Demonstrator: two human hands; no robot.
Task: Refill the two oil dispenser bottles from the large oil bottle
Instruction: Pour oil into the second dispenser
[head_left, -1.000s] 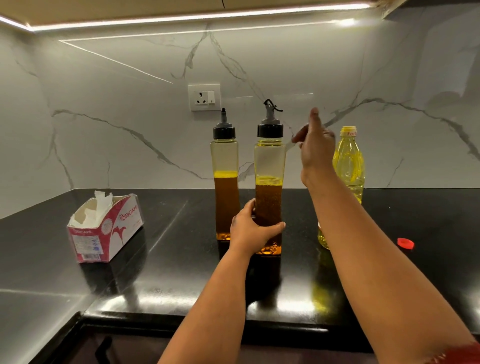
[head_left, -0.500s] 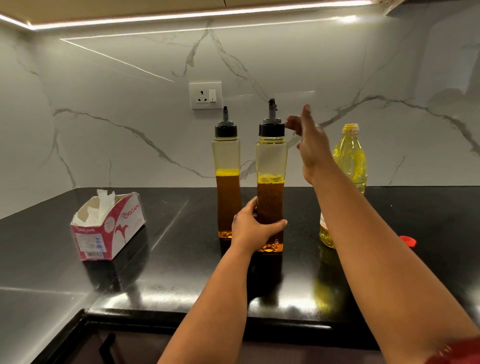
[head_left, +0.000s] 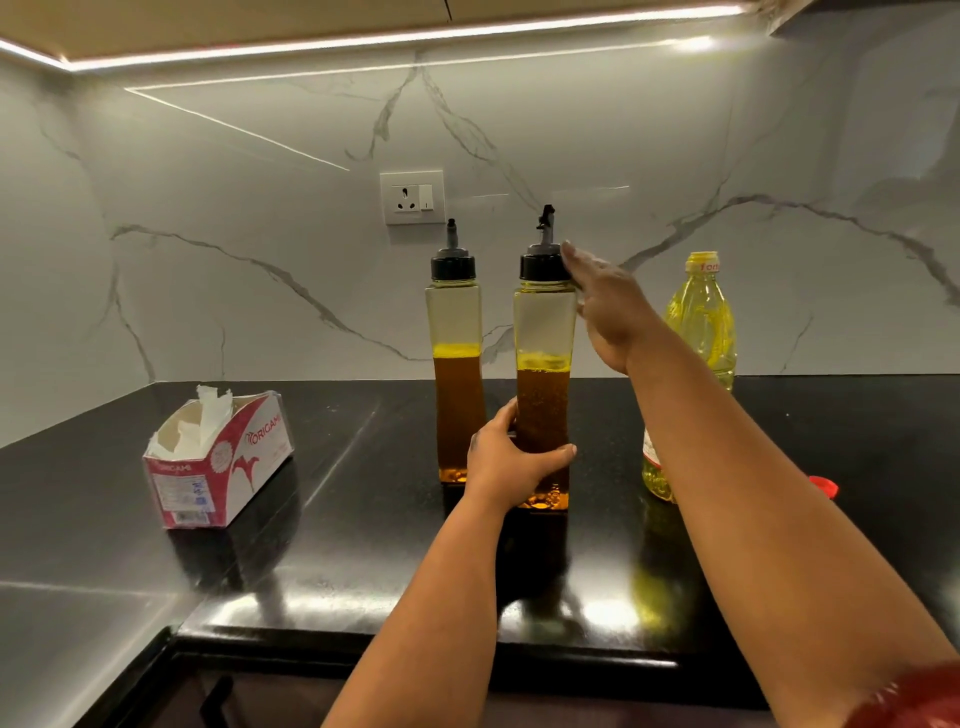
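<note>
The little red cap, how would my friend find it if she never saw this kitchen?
Start at the black countertop under the marble wall and go to the large oil bottle, the yellow one standing open on the right. Just right of its base, past the person's right forearm, a small red cap lies flat on the counter. It is the only loose red piece there; the dispenser caps are black.

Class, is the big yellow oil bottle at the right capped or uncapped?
Uncapped: the large yellow oil bottle shows a bare open neck, and a small red cap lies on the black counter beside it.
</note>
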